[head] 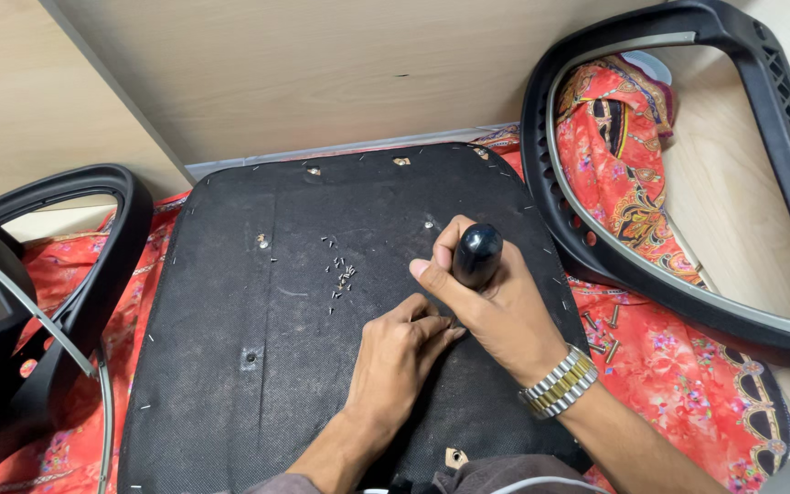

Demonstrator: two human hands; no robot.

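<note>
An upturned chair seat covered in black fabric lies flat before me, stapled round its edge. My right hand grips a tool with a rounded black handle, held upright with its tip pressed down on the seat's right half. My left hand rests on the fabric right beside the tool's tip, fingers bunched together and touching the right hand. A small heap of loose staples lies on the fabric just left of both hands. A metal watch sits on my right wrist.
A black plastic armrest frame leans at the right, another black armrest frame at the left. Red patterned cloth covers the floor, with a few screws on it. A wooden panel stands behind.
</note>
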